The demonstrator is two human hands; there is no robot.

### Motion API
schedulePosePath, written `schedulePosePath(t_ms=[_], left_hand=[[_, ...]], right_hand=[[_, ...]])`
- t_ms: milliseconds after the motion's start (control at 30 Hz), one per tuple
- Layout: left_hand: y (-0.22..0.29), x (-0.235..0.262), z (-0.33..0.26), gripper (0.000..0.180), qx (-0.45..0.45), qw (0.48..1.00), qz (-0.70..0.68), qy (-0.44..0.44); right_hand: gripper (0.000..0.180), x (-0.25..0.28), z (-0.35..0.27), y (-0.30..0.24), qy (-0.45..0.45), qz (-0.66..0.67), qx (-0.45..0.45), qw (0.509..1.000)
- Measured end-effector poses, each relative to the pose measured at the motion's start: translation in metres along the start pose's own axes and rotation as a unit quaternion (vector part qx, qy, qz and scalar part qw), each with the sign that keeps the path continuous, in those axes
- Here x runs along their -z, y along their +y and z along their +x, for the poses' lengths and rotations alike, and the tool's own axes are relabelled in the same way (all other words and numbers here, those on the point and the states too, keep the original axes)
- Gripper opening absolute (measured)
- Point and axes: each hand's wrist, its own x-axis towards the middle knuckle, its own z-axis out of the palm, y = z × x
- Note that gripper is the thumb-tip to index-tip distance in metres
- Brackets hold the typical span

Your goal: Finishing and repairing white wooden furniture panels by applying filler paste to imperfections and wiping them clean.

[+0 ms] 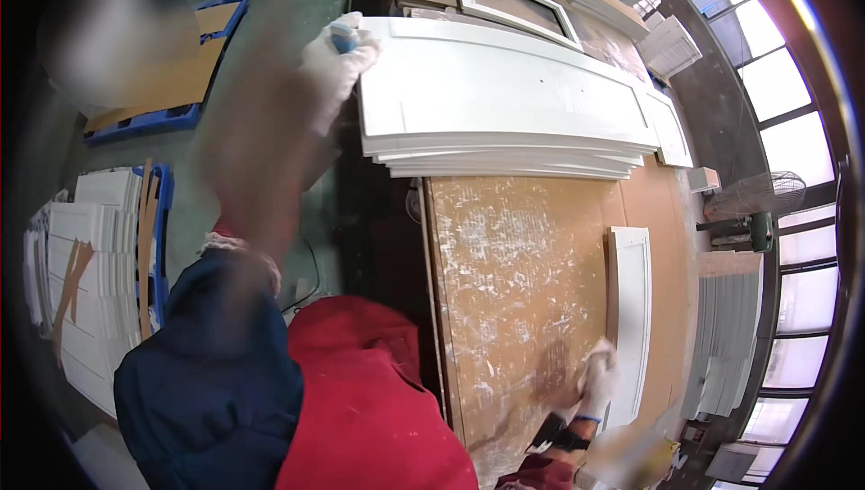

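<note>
Table (523, 292): you have a brown board top in front of you, smeared with white flecks.
Framed panel (518, 2): you see a white frame with a brown centre lying on the far table.
Blue pallets (144, 121): to your left, on the floor, they carry brown sheets.
White panel stack (90, 283): at your lower left, with brown strips lying across it.
Fan (752, 197): you find it at the right, near the windows.
Windows (802, 247): a bright row curves along your right edge.
Slatted stack (725, 337): white pieces piled beyond the table's right edge.
</note>
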Motion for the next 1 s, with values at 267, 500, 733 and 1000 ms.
schedulePosePath(t_ms=[267, 500, 733, 1000], left_hand=[[-0.011, 0.001, -0.001, 0.045, 0.042, 0.985, 0.144, 0.089], [-0.022, 0.004, -0.005, 0.043, -0.026, 0.994, 0.081, 0.075], [-0.023, -0.001, -0.011, 0.042, -0.029, 0.992, 0.078, 0.093], [-0.023, -0.005, -0.011, 0.044, -0.002, 0.992, 0.079, 0.103]], right_hand=[[0.01, -0.139, 0.013, -0.316, -0.186, 0.021, 0.426, 0.885], [0.019, -0.288, -0.011, -0.455, -0.21, -0.164, 0.573, 0.775], [0.022, -0.336, -0.001, -0.458, -0.094, -0.327, 0.688, 0.641], [0.022, -0.34, 0.015, -0.452, -0.032, -0.421, 0.724, 0.545]])
